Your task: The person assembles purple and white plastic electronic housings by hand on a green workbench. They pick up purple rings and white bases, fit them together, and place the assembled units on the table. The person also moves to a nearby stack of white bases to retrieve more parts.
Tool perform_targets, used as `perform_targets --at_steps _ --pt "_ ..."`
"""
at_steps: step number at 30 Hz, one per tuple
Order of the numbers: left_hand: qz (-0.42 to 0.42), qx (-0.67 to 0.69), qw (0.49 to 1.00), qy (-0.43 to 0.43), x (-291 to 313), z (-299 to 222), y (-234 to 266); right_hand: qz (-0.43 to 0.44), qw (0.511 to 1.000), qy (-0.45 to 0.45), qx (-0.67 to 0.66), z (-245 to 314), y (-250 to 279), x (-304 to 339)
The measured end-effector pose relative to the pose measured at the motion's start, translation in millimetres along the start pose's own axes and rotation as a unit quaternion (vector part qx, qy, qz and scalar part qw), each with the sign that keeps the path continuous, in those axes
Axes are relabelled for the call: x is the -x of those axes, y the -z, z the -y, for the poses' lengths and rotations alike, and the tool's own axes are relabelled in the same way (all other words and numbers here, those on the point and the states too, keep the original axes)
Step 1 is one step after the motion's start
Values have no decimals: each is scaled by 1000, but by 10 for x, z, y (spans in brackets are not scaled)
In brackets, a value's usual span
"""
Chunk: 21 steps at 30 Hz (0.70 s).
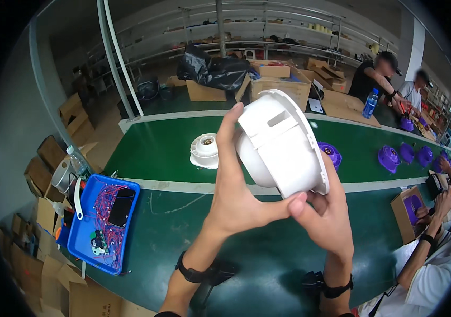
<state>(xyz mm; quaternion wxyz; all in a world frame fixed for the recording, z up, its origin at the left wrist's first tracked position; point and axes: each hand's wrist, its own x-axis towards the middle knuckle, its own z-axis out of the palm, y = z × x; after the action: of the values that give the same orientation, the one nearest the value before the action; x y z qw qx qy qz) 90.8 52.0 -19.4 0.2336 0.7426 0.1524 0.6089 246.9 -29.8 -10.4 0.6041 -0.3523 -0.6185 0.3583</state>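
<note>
A white rounded plastic housing (283, 153) with a wide rim and a slotted flat face is held up in front of me, tilted on its side. My left hand (236, 195) grips it from the left, fingers up along its side and thumb underneath. My right hand (325, 211) clasps the rim from the lower right, its thumb near the left one. Behind, on the green belt, a smaller white round part (205, 151) sits to the left of the housing. A purple round part (330, 154) shows partly behind my right fingers.
A blue tray (136, 203) with tangled wires and a black phone-like slab (122, 207) stands at left. Several purple parts (389, 158) line the belt at right. Co-workers sit at the right, one beside a cardboard box (402, 216). Boxes and a black bag (215, 68) are beyond the belt.
</note>
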Motion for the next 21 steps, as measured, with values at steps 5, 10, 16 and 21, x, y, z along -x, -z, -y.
perform_targets --at_steps 5,10,16,21 --pt "15 74 997 9 12 -45 90 -51 993 95 39 -77 -6 -106" --pt "2 97 994 42 40 -79 51 -63 989 102 87 10 48 -61" --pt "-19 42 997 58 42 -199 108 -48 991 89 85 14 32 -55" --pt "-12 174 981 87 22 -240 180 -41 992 95 66 4 45 -56"
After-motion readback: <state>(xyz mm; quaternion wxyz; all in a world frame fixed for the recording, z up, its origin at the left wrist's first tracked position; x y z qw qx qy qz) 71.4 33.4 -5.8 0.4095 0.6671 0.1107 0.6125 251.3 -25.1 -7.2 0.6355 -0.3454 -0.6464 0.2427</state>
